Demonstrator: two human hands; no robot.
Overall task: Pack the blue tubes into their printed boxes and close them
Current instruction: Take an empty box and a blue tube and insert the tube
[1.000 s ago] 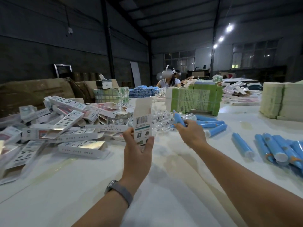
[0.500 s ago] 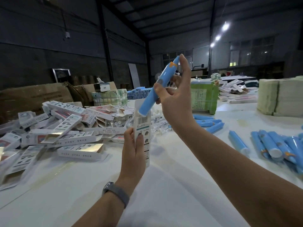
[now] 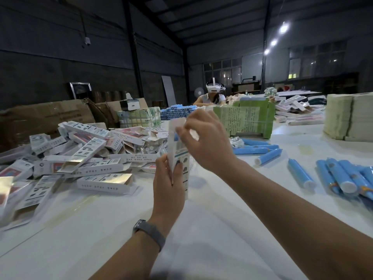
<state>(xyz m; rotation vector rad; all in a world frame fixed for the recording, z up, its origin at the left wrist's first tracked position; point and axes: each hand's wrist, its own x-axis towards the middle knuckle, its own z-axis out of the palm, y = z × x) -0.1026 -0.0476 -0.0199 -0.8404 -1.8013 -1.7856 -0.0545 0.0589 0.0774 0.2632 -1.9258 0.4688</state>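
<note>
My left hand (image 3: 168, 179) grips a white printed box (image 3: 180, 158) upright above the table. Only the top of a blue tube (image 3: 176, 136) shows at the box's open mouth; the rest is inside. My right hand (image 3: 205, 142) is at the box's top, its fingertips pinching at the tube end or the top flap; I cannot tell which. Loose blue tubes (image 3: 341, 177) lie on the white table at the right, and more blue tubes (image 3: 256, 147) lie behind my right hand.
A heap of printed boxes (image 3: 84, 158) covers the table's left. A green carton stack (image 3: 246, 118) stands behind my hands and pale stacked sheets (image 3: 347, 116) at the far right. Another person (image 3: 211, 98) sits at the far end. Brown cardboard (image 3: 40, 118) lines the left back.
My right hand, which held the blue tube high above the box, has come down and the tube has slid into the box. My left hand has kept the box upright.
</note>
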